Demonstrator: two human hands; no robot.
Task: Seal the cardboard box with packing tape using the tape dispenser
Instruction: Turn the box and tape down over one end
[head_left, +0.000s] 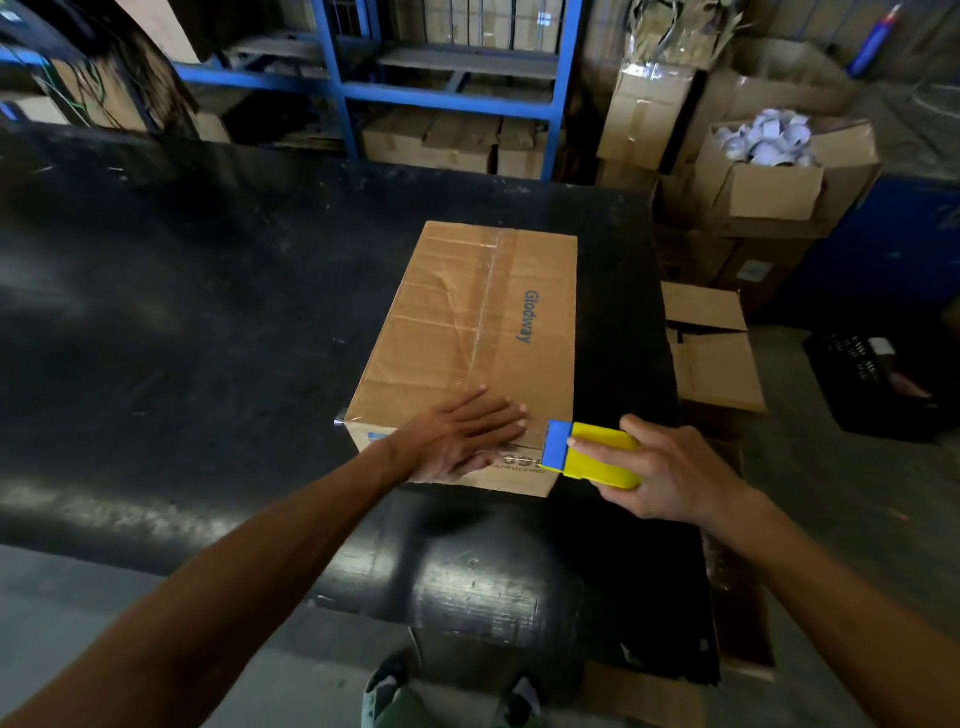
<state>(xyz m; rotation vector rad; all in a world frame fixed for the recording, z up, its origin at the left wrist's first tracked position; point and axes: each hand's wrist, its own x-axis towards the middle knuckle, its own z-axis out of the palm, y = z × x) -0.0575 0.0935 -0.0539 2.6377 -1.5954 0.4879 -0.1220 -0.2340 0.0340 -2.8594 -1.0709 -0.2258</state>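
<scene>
Two hands work: left hand (467, 436), fingers spread flat, presses the creased cardboard box (467, 332); at 3 o'clock, right hand (670, 478) fingers grip the boxy yellow-blue tape dispenser (592, 454).

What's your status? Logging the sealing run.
Left hand flat on cardboard box. Right hand gripping tape dispenser at near right corner. Nothing blocking.

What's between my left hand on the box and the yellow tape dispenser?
In the head view, only bare brown cardboard box top separates the left hand from the yellow-and-blue tape dispenser.
</scene>
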